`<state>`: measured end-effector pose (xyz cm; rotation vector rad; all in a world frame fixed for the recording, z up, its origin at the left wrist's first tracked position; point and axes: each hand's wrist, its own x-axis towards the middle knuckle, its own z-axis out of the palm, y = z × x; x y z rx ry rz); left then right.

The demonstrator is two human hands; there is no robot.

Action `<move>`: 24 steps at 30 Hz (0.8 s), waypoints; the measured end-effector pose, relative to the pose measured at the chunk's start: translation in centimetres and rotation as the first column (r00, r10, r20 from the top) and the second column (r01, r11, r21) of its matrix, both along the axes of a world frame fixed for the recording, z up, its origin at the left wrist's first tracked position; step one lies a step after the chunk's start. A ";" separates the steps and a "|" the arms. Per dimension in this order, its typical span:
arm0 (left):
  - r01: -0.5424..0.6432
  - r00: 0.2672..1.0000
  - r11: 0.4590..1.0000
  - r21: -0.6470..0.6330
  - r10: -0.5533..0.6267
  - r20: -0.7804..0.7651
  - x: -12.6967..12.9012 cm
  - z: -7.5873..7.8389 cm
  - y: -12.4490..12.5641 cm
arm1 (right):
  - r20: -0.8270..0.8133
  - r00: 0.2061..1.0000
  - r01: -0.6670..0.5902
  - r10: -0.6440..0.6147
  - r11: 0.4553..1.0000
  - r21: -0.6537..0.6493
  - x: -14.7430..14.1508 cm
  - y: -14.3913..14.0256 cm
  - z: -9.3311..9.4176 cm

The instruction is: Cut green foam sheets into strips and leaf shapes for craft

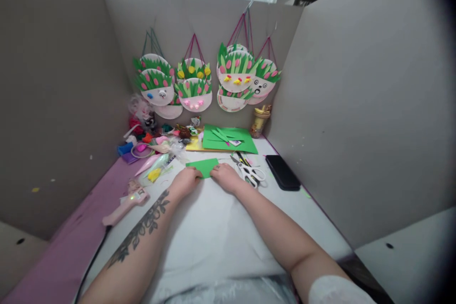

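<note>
Both hands, left hand (185, 181) and right hand (225, 176), pinch the near edge of a small green foam sheet (203, 166) lying mid-surface left of the scissors (249, 171); it looks light, floppy, best gripped by its edges.

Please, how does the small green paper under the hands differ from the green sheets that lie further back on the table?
The small green paper is one small piece; the green sheets form a larger stack, with cut strips on top. The small paper is held by the left hand and right hand; the sheets lie untouched. The small paper lies on the white table cover; the sheets lie partly on a yellow sheet. Both are the same bright green.
</note>
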<state>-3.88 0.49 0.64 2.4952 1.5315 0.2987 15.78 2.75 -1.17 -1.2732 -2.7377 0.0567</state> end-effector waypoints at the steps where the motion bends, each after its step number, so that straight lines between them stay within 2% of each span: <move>1: 0.000 1.000 1.000 0.004 0.000 -0.007 0.3 0.0 -0.1 | 0.017 1.000 -0.012 0.011 1.000 0.012 -0.1 0.1 -0.1; 6: -0.044 0.996 0.998 0.036 0.046 -0.078 1.2 -0.1 -0.3 | 0.039 0.999 -0.018 0.015 0.997 0.079 0.1 0.2 -0.6; 11: -0.082 0.984 0.995 0.064 0.091 -0.151 1.6 -0.6 0.0 | -0.041 0.999 -0.013 0.018 0.994 0.111 0.1 0.1 -0.8; 17: -0.111 0.976 0.991 0.081 0.124 -0.180 1.9 -1.0 0.1 | -0.127 0.991 0.053 -0.048 0.998 0.044 -0.7 0.4 -1.0; 20: -0.141 0.969 0.989 0.053 0.149 -0.197 1.3 -1.0 0.2 | -0.123 0.989 0.085 -0.083 0.996 0.010 -0.8 0.6 -1.1; 24: -0.195 0.958 0.981 -0.010 0.188 -0.216 0.0 -0.8 0.5 | -0.100 0.976 0.193 -0.193 0.981 -0.010 -0.1 0.8 -1.0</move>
